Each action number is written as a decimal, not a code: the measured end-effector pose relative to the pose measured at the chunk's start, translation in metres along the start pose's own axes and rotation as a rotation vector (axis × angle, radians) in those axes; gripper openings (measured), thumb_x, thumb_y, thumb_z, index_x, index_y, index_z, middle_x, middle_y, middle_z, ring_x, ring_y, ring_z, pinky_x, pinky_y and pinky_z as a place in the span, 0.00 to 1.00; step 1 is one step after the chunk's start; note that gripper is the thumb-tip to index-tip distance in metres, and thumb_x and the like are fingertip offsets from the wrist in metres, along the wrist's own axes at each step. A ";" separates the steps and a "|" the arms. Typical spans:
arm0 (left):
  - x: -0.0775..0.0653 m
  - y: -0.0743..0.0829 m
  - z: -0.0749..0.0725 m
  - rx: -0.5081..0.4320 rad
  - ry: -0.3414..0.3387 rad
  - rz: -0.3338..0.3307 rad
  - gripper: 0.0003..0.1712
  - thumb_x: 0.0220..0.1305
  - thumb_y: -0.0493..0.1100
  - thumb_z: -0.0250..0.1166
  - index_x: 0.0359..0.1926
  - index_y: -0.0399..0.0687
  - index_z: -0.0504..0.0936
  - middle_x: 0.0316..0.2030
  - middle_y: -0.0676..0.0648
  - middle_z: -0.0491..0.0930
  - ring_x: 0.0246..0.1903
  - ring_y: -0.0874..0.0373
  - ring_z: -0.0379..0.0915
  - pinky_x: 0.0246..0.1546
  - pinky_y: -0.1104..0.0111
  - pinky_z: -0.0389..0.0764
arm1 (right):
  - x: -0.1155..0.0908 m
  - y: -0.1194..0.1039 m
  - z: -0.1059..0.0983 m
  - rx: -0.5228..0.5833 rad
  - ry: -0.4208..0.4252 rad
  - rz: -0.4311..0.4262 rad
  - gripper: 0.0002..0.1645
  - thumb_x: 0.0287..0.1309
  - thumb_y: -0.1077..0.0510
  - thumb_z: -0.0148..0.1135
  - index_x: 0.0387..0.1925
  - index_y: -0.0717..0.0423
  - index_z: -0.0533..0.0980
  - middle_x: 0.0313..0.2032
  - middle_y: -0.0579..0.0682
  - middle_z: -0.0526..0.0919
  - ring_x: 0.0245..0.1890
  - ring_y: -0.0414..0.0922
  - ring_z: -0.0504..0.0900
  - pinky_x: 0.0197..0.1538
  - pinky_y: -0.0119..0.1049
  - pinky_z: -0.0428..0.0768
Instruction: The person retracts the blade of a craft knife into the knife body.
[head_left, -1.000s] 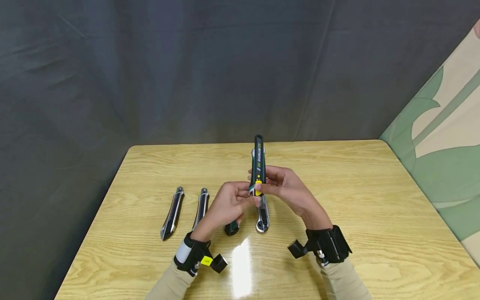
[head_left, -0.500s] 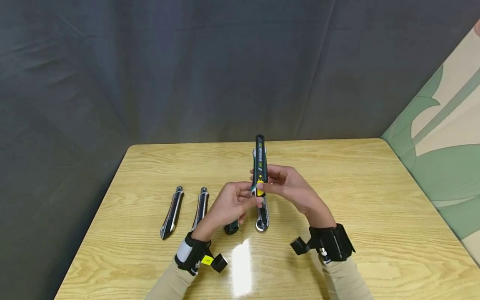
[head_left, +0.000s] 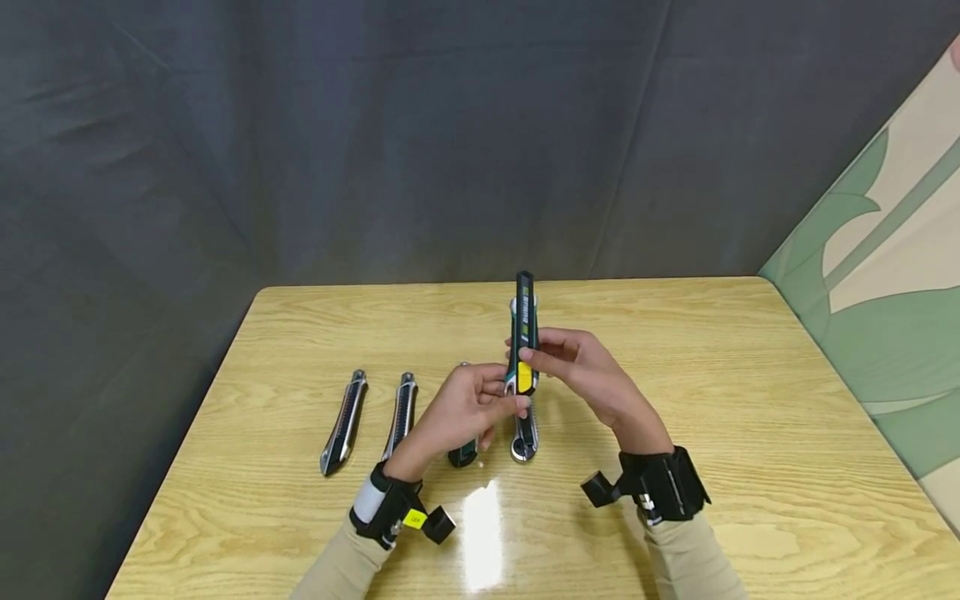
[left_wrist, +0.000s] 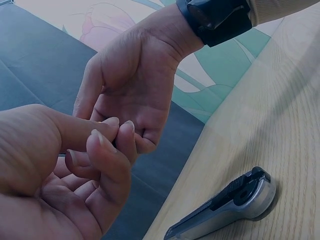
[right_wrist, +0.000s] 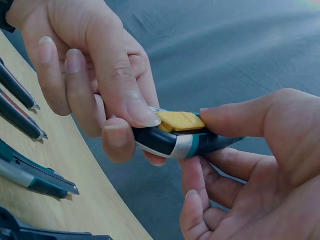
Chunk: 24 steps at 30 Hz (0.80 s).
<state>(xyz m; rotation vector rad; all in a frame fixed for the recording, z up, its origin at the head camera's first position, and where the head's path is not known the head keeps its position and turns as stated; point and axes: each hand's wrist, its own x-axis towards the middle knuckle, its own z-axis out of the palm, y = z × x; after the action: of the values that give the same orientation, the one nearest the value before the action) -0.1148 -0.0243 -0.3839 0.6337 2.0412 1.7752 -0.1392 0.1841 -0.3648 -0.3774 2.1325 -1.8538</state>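
Observation:
Both hands hold a black and teal utility knife (head_left: pixel 527 312) with a yellow slider (head_left: pixel 524 379), raised over the table. My left hand (head_left: pixel 461 412) pinches its near end between thumb and fingers. My right hand (head_left: pixel 596 379) grips the body from the right, thumb at the slider's far edge; the right wrist view shows that thumb (right_wrist: pixel 240 117) against the yellow slider. In the left wrist view fingers hide nearly all of the held knife. Below it lies a silver and black utility knife (head_left: pixel 525 437), partly covered.
Two silver and black utility knives (head_left: pixel 345 423) (head_left: pixel 402 412) lie at the left of the wooden table (head_left: pixel 712 358). A green and black utility knife (head_left: pixel 463 455) lies partly under my left hand. A dark curtain (head_left: pixel 450 150) stands behind the table; a leaf-patterned cloth (head_left: pixel 892 333) hangs at the right.
My right thumb has slid up off the yellow slider, so more yellow shows. The held knife and my right hand have shifted slightly right; my left hand is nearly still.

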 end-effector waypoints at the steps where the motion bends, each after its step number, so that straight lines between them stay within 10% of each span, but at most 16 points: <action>1: 0.001 -0.002 0.000 0.001 0.000 -0.004 0.15 0.69 0.35 0.62 0.55 0.37 0.79 0.36 0.33 0.85 0.08 0.56 0.67 0.11 0.62 0.73 | 0.000 0.000 0.000 -0.002 0.002 0.002 0.23 0.66 0.51 0.64 0.57 0.58 0.78 0.55 0.52 0.84 0.60 0.46 0.80 0.69 0.55 0.68; 15: 0.004 -0.015 -0.002 0.000 -0.007 0.016 0.15 0.70 0.43 0.64 0.55 0.45 0.80 0.34 0.40 0.86 0.09 0.55 0.68 0.12 0.55 0.74 | -0.001 0.002 -0.002 -0.032 0.015 0.038 0.23 0.64 0.50 0.66 0.57 0.56 0.79 0.53 0.54 0.85 0.54 0.45 0.84 0.67 0.52 0.71; 24: 0.006 -0.020 0.004 -0.013 -0.055 0.005 0.13 0.70 0.45 0.63 0.53 0.47 0.81 0.35 0.37 0.86 0.09 0.54 0.69 0.16 0.45 0.74 | 0.000 0.005 -0.012 -0.157 0.081 0.066 0.20 0.71 0.49 0.57 0.55 0.56 0.78 0.40 0.48 0.86 0.39 0.45 0.80 0.44 0.38 0.74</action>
<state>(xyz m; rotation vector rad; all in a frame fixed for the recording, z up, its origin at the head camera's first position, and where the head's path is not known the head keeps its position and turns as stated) -0.1198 -0.0199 -0.4042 0.6768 1.9922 1.7532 -0.1437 0.1955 -0.3684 -0.2656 2.3240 -1.6983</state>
